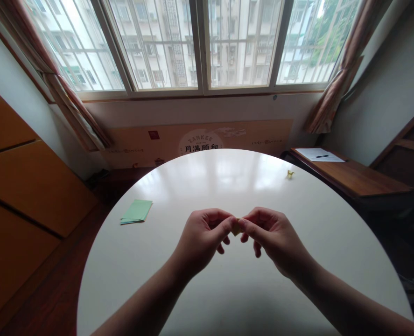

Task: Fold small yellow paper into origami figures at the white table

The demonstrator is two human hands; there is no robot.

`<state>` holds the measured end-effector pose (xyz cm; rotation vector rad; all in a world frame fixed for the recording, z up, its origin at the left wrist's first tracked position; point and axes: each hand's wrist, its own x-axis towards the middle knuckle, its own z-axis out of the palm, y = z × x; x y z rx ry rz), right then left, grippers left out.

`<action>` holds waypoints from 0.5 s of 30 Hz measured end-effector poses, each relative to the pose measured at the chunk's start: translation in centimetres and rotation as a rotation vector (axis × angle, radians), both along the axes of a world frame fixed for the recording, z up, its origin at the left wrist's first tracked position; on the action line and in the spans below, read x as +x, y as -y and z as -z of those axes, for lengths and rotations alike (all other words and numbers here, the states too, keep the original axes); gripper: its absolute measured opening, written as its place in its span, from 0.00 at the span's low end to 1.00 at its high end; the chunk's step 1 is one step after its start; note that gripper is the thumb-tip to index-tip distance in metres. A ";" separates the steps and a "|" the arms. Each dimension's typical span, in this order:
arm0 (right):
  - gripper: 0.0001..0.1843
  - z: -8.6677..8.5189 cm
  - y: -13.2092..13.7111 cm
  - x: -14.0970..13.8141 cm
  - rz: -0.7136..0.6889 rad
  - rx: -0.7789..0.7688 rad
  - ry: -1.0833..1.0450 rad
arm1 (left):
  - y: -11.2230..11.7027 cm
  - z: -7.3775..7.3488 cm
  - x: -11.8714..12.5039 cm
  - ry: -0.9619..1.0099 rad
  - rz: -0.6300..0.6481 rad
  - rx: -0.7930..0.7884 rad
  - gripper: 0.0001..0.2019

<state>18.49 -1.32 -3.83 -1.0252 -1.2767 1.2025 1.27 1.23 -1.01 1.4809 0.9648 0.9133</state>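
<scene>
Pinching from both sides, the left hand [201, 238] and the right hand [275, 238] meet over the middle of the white round table [228, 186], thumbs and forefingers closed together on a small yellow paper piece [236, 227]. The piece is held in the air just above the table's near half, and only a sliver of it shows between the fingertips, so its shape cannot be told. A thin stack of green sheets [136, 211] lies flat near the table's left edge, well apart from the hands. A tiny yellow folded figure [290, 174] sits toward the table's far right. Beyond the table's right edge stands a wooden side desk [354, 177] bearing a white sheet [319, 155] with a pen [322, 156] on it. The likely trouble, as I judge it, lies in the grip itself: the piece is so small that a hard squeeze could crush or tear it, uneven pressure from the two thumbs could set a crease off line, and a slackened pinch could let it drop onto the glossy table and slide away.
</scene>
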 end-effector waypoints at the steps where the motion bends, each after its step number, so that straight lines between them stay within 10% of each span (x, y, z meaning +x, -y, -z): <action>1: 0.17 0.0 0.0 0.0 0.000 0.002 0.003 | 0.0 0.0 0.0 0.002 0.000 0.001 0.12; 15: 0.14 -0.2 0.0 0.1 0.000 0.004 -0.003 | -0.2 0.2 -0.1 0.045 0.018 -0.031 0.11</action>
